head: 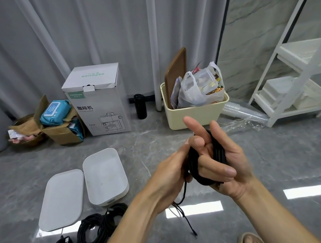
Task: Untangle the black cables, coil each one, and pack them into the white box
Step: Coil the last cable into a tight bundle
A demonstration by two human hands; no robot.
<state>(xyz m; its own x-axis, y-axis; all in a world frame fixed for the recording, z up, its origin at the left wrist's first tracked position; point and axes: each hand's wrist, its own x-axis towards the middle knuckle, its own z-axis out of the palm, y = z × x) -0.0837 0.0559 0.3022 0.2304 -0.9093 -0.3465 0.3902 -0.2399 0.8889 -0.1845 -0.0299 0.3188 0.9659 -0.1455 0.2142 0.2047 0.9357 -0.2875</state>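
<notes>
- Black cable (203, 162) wound in loops round the right hand (222, 162) — soft, light, limp; likely to spring loose unless gripped across the whole bundle.
- Free tail with its plug (194, 233) dangling below, clear of the floor (285, 154).
- Right hand raised palm-in, index finger and thumb spread upward, lower fingers (219, 172) curled through the coil.
- Left hand (173, 173) reached in from the left, fingertips pinching the coil's near edge.
- Two coiled cables (95, 233) lying on the floor just before the white box (105, 177) — open, seemingly empty, lid (61, 198) beside it.
</notes>
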